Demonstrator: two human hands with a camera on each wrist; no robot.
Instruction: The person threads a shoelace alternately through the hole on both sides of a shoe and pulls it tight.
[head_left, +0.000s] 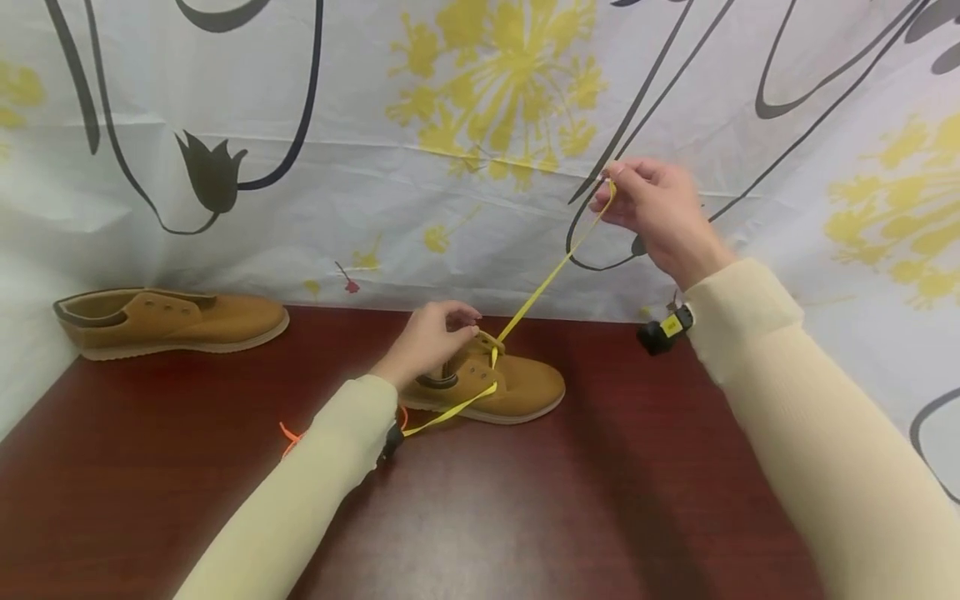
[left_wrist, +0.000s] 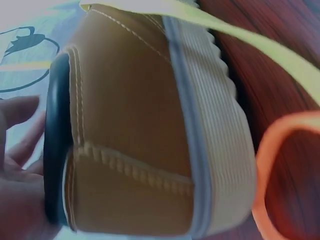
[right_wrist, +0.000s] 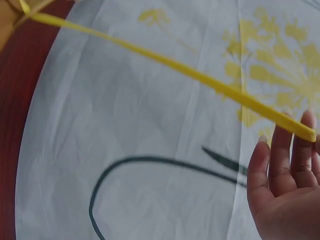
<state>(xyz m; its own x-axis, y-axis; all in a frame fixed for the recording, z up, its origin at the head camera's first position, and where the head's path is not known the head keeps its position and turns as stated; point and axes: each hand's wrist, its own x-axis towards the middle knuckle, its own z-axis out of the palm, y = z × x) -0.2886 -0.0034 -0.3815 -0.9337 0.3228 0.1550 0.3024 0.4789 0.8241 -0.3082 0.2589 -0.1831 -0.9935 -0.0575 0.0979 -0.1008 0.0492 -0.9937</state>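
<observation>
Head view: two tan shoes counted; the laced shoe (head_left: pixel 528 387) is placed just below and right of the left fingers, toe pointed away from them, and the second shoe (head_left: pixel 232 323) is set well to their left on a dark red table (head_left: pixel 465 508), by a patterned cloth (head_left: pixel 330 208). One yellow lace (head_left: pixel 525 307) is threaded in the near shoe, two lengths seen: one is drawn straight up to the right fingertips, one is run back below the left fingers toward that wrist. The lace is pinched by the right hand (head_left: pixel 660 212), raised high, forearm slanted inward. The left hand (head_left: pixel 429 342) is held low over the shoe's collar, fingers loosely bent, nothing seen gripped. Left wrist view: stitched heel and ribbed sole are shown, hidden in the head view; fingers are seen past the dark collar, contact cannot be told. One orange loop (left_wrist: pixel 261 200) is shown larger here, across the shoe from the fingers. Right wrist view: three fingers are seen clearly, lace end at their tips, pinch cut by the frame edge; only a shoe sliver is caught, far from the fingers.
</observation>
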